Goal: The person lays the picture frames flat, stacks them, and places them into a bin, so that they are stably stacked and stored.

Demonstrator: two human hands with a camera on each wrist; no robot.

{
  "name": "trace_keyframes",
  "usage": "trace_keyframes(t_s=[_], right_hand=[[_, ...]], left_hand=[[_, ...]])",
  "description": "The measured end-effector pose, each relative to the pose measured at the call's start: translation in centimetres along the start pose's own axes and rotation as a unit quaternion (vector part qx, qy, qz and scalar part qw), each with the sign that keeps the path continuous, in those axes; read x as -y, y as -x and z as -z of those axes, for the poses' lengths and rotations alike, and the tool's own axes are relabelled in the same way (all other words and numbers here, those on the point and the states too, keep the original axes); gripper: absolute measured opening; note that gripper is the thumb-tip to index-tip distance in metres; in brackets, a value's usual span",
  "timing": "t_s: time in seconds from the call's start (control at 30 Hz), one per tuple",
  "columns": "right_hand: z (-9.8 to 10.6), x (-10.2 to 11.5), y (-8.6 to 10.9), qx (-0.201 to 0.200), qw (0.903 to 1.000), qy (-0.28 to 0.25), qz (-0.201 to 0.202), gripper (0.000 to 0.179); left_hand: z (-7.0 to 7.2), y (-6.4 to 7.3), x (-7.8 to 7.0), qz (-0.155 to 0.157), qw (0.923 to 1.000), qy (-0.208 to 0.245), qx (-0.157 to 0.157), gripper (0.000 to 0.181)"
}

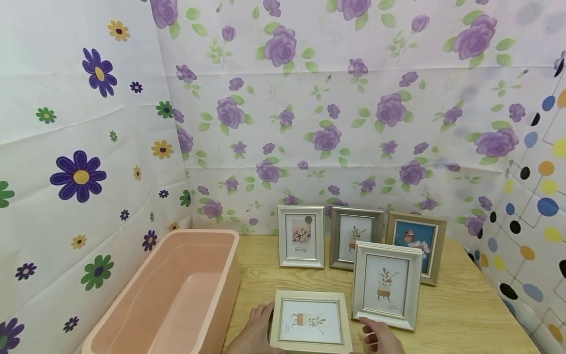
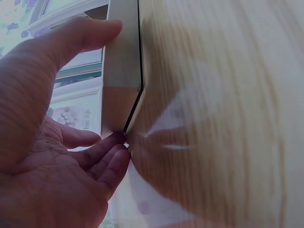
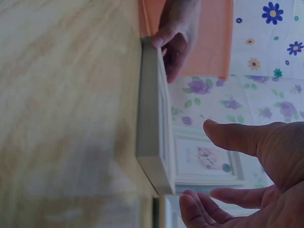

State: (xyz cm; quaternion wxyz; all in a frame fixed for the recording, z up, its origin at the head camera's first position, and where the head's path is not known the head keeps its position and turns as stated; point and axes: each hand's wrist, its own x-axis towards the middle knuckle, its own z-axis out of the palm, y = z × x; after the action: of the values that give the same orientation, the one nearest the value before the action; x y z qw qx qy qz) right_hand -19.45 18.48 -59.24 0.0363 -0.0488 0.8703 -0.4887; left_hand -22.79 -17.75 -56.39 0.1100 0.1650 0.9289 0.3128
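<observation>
A cream picture frame point(image 1: 311, 322) with a potted-plant print lies flat on the table near the front. My left hand point(image 1: 254, 329) grips its left side; in the left wrist view the thumb point(image 2: 102, 33) presses the frame's edge and the other fingertips reach its far corner. To the right of the flat frame is my right hand point(image 1: 382, 338), fingers loosely bent and holding nothing. Its fingertips point(image 3: 190, 209) are close to a corner of the frame in the right wrist view; contact there cannot be made out. Just beyond that hand stands a silver-white picture frame point(image 1: 386, 285).
Behind stand a white frame point(image 1: 300, 237), a grey-brown frame point(image 1: 334, 238) and a gold-brown frame point(image 1: 435, 250), partly overlapped by the nearer one. A deep pink bin point(image 1: 223, 285) sits at the left. Patterned cloths point(image 1: 309, 98) enclose the wooden table point(image 1: 468, 305).
</observation>
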Motion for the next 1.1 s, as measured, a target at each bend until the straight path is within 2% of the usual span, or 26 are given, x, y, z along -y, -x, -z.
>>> trace_keyframes(t_s=[0.07,0.1,0.17,0.2,0.27,0.33,0.37,0.5,0.63,0.73,0.8,0.87,0.9,1.0,1.1], right_hand=[[0.4,-0.2,0.1,-0.016,0.9997,0.019,-0.001,0.082],[1.0,-0.3,0.0,-0.008,0.9997,0.024,0.008,0.083],[1.9,0.7,0.1,-0.006,0.9996,0.025,-0.007,0.083],[2.5,1.8,0.3,-0.009,0.9993,0.024,-0.027,0.085],[3.6,3.6,0.6,-0.013,0.9987,0.034,-0.035,0.085],[4.8,5.7,1.1,-0.036,0.9970,0.045,-0.053,0.087],[5.4,6.4,1.3,-0.045,0.9961,0.057,-0.049,0.087],[7.9,8.1,1.5,-0.085,0.9908,0.104,-0.016,0.089],[10.2,8.4,1.1,-0.133,0.9809,0.137,0.038,0.088],[11.6,8.3,0.5,-0.185,0.9640,0.166,0.093,0.088],[12.5,8.1,-0.1,-0.218,0.9489,0.188,0.130,0.090],[13.4,7.9,-0.8,-0.241,0.9350,0.208,0.156,0.091],[13.8,7.8,-1.1,-0.245,0.9311,0.214,0.164,0.093],[14.9,7.3,-2.2,-0.241,0.9255,0.225,0.186,0.095],[15.8,6.8,-3.1,-0.223,0.9222,0.235,0.211,0.098]], left_hand=[[0.0,0.2,-0.1,-0.001,1.0000,0.005,0.000,0.109],[0.1,0.3,-0.1,0.000,1.0000,0.007,0.001,0.109],[0.1,0.4,-0.2,-0.003,0.9999,0.012,-0.001,0.106],[0.1,0.5,-0.2,-0.005,0.9999,0.013,-0.003,0.106],[0.1,0.8,-0.4,-0.005,0.9998,0.014,-0.012,0.108],[0.1,1.0,-0.8,0.003,0.9995,0.018,-0.026,0.112],[0.2,1.1,-1.0,0.009,0.9991,0.025,-0.033,0.114],[0.2,1.6,-2.1,0.032,0.9959,0.054,-0.065,0.117],[0.2,1.7,-3.1,0.022,0.9940,0.064,-0.087,0.106],[-0.2,1.5,-3.4,0.007,0.9931,0.057,-0.102,0.097],[-1.0,1.2,-2.9,-0.008,0.9914,0.057,-0.117,0.092],[-2.4,0.3,-1.5,-0.041,0.9878,0.058,-0.139,0.089],[-3.2,-0.1,-0.7,-0.057,0.9858,0.059,-0.147,0.087],[-5.9,-1.8,2.0,-0.116,0.9781,0.060,-0.162,0.080],[-7.8,-2.9,3.3,-0.152,0.9740,0.078,-0.149,0.074]])
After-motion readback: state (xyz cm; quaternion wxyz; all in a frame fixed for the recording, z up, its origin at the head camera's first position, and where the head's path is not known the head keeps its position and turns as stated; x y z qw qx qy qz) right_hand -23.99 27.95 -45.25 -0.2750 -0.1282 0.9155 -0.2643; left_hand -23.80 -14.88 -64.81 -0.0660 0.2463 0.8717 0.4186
